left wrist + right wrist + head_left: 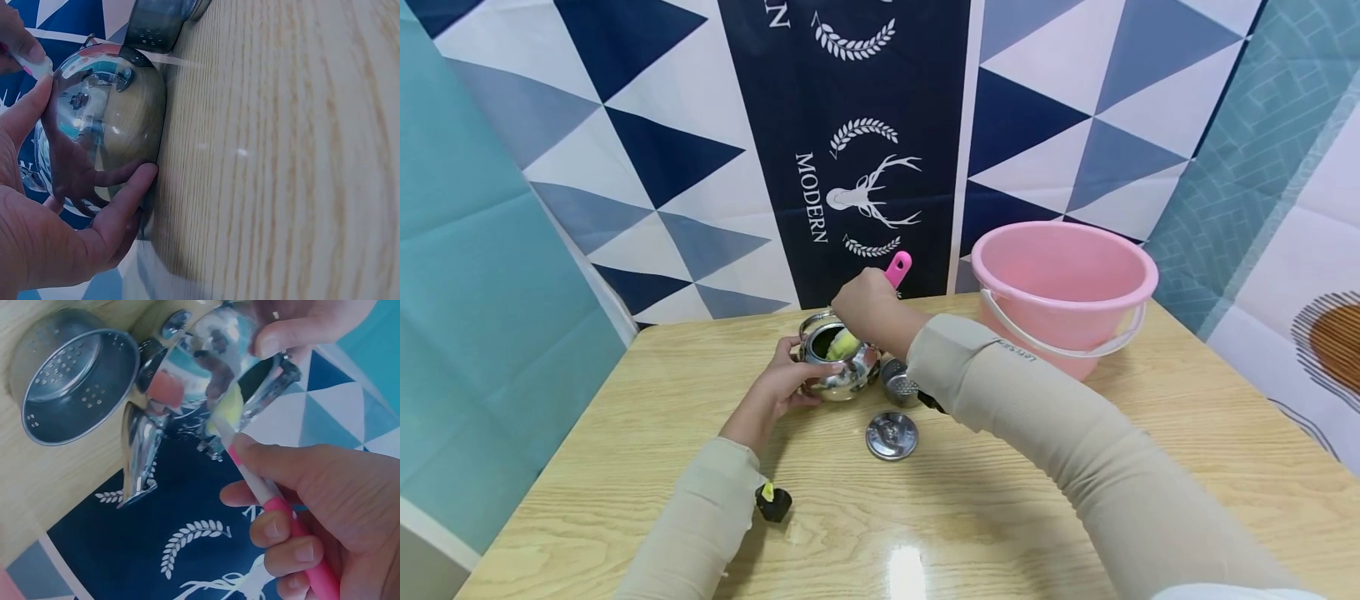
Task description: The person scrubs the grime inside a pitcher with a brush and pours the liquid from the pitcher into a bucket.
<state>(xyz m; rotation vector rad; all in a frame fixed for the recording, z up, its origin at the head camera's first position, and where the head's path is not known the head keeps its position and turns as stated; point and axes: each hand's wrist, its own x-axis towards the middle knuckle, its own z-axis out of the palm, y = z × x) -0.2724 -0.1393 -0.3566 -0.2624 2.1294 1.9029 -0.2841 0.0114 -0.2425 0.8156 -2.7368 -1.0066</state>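
Observation:
A shiny steel teapot [847, 382] stands near the back of the table, its lid off and its mouth uncovered. My left hand [782, 379] holds it round its left side, thumb and fingers spread over the belly in the left wrist view. With my right hand [871, 302] I grip a cleaning brush with a pink and white handle [320, 572]. Its soft yellow head [842, 344] is at the teapot's mouth, partly inside. In the right wrist view the spout [142, 456] points away from the left hand. A perforated steel strainer [81, 394] sits close beside the teapot.
The round steel lid [892, 436] lies on the wooden table [835, 517] in front of the strainer. A pink bucket [1063, 329] with a white handle stands at the back right. Behind the table hangs a patterned cloth [865, 108].

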